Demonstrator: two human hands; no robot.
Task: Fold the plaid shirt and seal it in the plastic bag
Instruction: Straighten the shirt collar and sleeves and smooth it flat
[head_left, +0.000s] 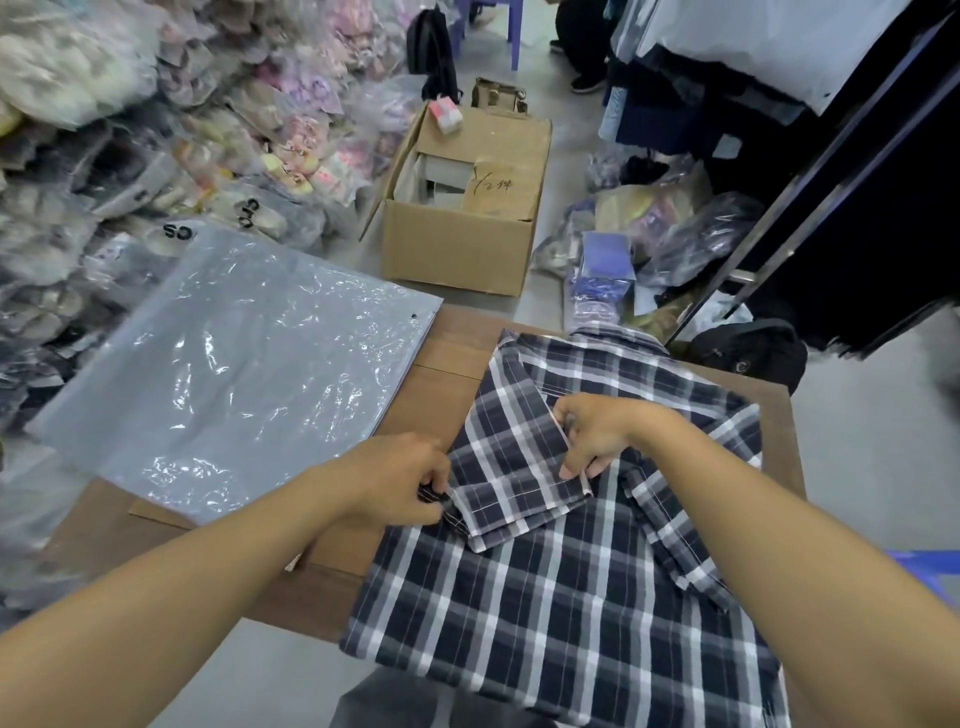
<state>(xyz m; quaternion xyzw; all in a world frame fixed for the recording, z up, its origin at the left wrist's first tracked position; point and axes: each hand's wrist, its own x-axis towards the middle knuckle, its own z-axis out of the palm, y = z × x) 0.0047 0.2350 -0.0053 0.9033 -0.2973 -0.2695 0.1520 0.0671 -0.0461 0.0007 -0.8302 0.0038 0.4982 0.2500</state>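
Observation:
A navy, grey and white plaid shirt (561, 597) lies back side up on a brown cardboard-covered table (452, 353), collar at the far end, hem hanging over the near edge. Its left sleeve is folded in over the back. My left hand (400, 480) pinches the shirt's left edge at the sleeve fold. My right hand (597, 434) grips the folded sleeve's cuff near the shirt's middle. A stack of clear plastic bags (234, 374) lies flat on the table to the left, apart from the shirt.
An open cardboard box (462, 244) stands on the floor beyond the table. Heaps of bagged goods (130, 130) fill the left side. More bagged items (639, 239) and a dark clothes rack (831, 208) are at the right. A black bag (748, 348) sits by the table's far right corner.

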